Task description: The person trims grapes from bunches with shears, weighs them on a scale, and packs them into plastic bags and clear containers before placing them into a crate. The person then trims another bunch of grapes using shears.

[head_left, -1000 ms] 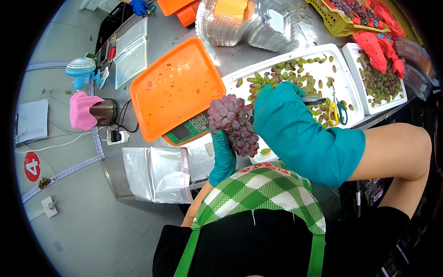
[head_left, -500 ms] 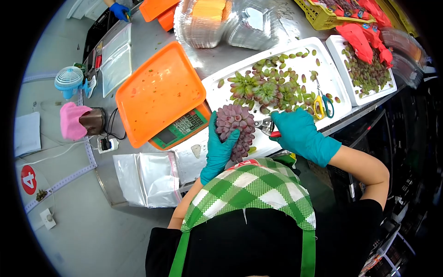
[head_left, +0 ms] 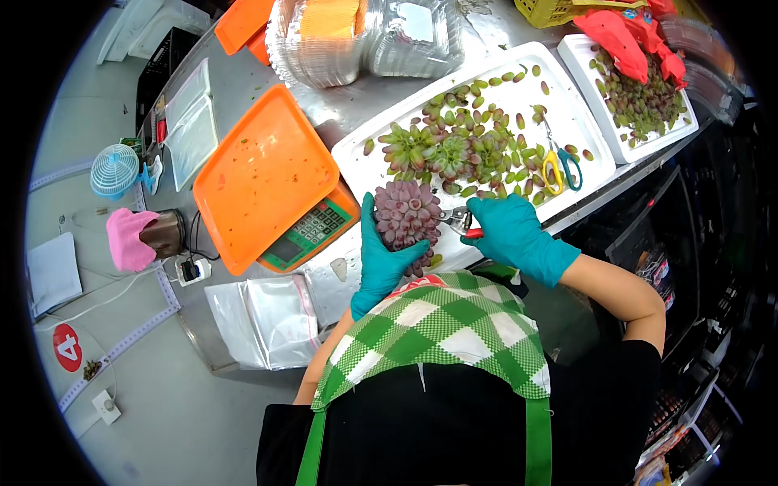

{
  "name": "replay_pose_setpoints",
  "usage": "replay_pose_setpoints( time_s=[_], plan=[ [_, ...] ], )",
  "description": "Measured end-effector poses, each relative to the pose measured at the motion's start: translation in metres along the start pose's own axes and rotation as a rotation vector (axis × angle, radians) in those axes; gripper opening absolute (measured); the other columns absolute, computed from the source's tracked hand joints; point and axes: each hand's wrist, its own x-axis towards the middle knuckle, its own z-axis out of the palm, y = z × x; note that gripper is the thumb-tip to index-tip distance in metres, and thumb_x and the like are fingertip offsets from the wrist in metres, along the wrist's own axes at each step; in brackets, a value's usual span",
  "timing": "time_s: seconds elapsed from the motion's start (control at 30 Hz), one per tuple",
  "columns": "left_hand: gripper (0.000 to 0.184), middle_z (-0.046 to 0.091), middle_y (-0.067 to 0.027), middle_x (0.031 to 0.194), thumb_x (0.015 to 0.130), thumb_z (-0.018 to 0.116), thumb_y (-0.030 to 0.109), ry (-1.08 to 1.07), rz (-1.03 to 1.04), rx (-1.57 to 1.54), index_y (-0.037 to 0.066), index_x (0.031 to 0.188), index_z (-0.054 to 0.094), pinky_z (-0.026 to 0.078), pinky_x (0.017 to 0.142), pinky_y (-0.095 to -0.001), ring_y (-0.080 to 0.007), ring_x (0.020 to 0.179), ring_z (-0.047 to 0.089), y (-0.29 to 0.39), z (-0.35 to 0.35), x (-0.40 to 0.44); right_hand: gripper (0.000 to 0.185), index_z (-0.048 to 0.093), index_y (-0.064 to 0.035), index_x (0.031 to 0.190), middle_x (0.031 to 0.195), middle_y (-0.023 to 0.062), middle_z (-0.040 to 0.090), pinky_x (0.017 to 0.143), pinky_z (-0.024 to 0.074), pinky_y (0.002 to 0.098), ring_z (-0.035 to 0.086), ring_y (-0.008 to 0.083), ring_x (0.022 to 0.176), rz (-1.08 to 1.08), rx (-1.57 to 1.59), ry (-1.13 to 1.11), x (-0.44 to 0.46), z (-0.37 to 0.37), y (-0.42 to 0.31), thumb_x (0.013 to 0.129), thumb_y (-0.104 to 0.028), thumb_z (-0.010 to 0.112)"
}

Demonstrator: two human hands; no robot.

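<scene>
A purple succulent cluster (head_left: 405,214) rests in my left hand (head_left: 381,257), its gloved fingers wrapped round the near left side. My right hand (head_left: 519,237), also in a teal glove, is closed on red-handled pruning shears (head_left: 463,223), whose metal blades touch or nearly touch the cluster's right edge. Behind both hands lies a white tray (head_left: 593,180) with green succulent heads (head_left: 449,156) and many loose leaves. Scissors with yellow and teal handles (head_left: 552,170) lie at the tray's right part.
An orange-topped scale (head_left: 267,174) stands to the left, with plastic bags (head_left: 271,321) nearer me. Clear plastic containers (head_left: 413,42) are stacked at the back. A smaller white box (head_left: 574,50) of leaves and red cloth stands at the right. A blue fan (head_left: 114,171) is at far left.
My right hand has drawn back from over the tray toward me, bringing the shears beside the purple cluster. My left fingers now wrap round its front. The view has shifted; another person's blue-gloved hand is gone.
</scene>
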Motion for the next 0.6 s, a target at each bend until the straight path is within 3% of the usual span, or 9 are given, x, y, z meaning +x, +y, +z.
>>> replay_pose_setpoints(
  time_s=[0.17, 0.37, 0.47, 0.57, 0.6],
  plan=[
    [0.104, 0.033, -0.017, 0.123, 0.055, 0.075, 0.0, -0.008, -0.043, -0.117, 0.008, 0.134, 0.007, 0.04, 0.091, -0.0333, -0.0242, 0.111, 0.042, -0.003, 0.008, -0.001, 0.04, 0.052, -0.0072, 0.094, 0.071, 0.009, 0.059, 0.06, 0.0416, 0.037, 0.058, 0.0278, 0.062, 0.09, 0.065, -0.162, 0.002, -0.005, -0.002, 0.071, -0.038, 0.062],
    [0.104, 0.035, -0.0161, 0.119, 0.055, 0.074, -0.002, -0.018, -0.094, -0.191, 0.011, 0.134, 0.006, 0.041, 0.09, -0.0339, -0.0242, 0.11, 0.043, -0.007, 0.008, -0.001, 0.04, 0.052, -0.0059, 0.094, 0.069, 0.0108, 0.059, 0.061, 0.0408, 0.0379, 0.057, 0.0278, 0.061, 0.008, -0.013, -0.079, -0.002, -0.015, 0.0, 0.069, -0.034, 0.064],
    [0.103, 0.034, -0.0156, 0.12, 0.055, 0.073, -0.003, -0.047, -0.069, -0.267, 0.011, 0.134, 0.008, 0.041, 0.09, -0.0339, -0.0239, 0.11, 0.043, -0.015, 0.006, 0.003, 0.021, 0.051, -0.0038, 0.075, 0.062, 0.0117, 0.055, 0.055, 0.0389, 0.0385, 0.056, 0.0288, 0.058, -0.065, -0.013, 0.057, 0.002, -0.024, 0.0, 0.064, -0.017, 0.063],
    [0.101, 0.032, -0.0153, 0.124, 0.056, 0.072, -0.003, -0.074, -0.041, -0.311, 0.011, 0.134, 0.01, 0.04, 0.091, -0.0335, -0.0238, 0.111, 0.042, -0.024, 0.004, 0.005, 0.022, 0.052, -0.0044, 0.074, 0.062, 0.0117, 0.055, 0.054, 0.039, 0.0394, 0.056, 0.0285, 0.057, -0.079, 0.013, 0.03, 0.004, -0.035, 0.001, 0.064, -0.02, 0.064],
    [0.1, 0.031, -0.015, 0.125, 0.056, 0.072, -0.003, -0.084, -0.042, -0.299, 0.01, 0.134, 0.011, 0.04, 0.091, -0.0334, -0.0239, 0.112, 0.042, -0.031, 0.002, 0.005, 0.028, 0.053, -0.0045, 0.081, 0.065, 0.012, 0.056, 0.056, 0.0403, 0.0386, 0.056, 0.0283, 0.06, -0.043, -0.016, -0.048, 0.005, -0.044, 0.001, 0.065, -0.024, 0.064]
  ],
)
